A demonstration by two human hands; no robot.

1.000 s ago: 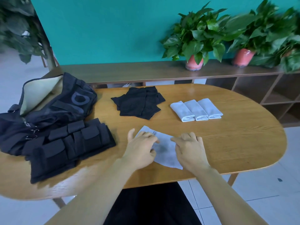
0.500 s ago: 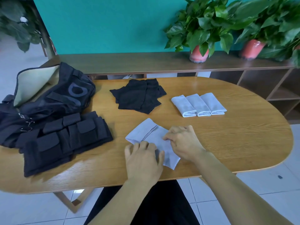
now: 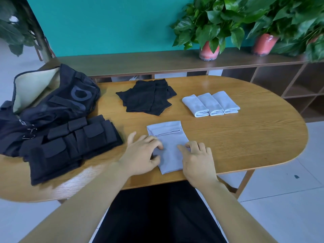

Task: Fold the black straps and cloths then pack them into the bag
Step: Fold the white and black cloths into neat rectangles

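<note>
A light grey cloth (image 3: 169,144) lies lengthwise near the table's front edge, its far end folded over. My left hand (image 3: 142,155) pinches the cloth's left edge between thumb and forefinger. My right hand (image 3: 198,159) grips the right edge with curled fingers. Three folded grey cloths (image 3: 210,104) lie side by side behind to the right. A pile of black cloths (image 3: 147,97) sits at the back middle. The black straps (image 3: 73,144) lie bundled on the left, in front of the open black bag (image 3: 52,104) with its beige lining showing.
The wooden oval table (image 3: 254,137) carries everything. Behind it runs a low brown shelf (image 3: 140,62) with two potted plants (image 3: 209,50) against a teal wall. Grey floor tiles lie to the right.
The grey cloth has turned from slanted to lengthwise in front of me. My hands have shifted from its near part to its left and right edges.
</note>
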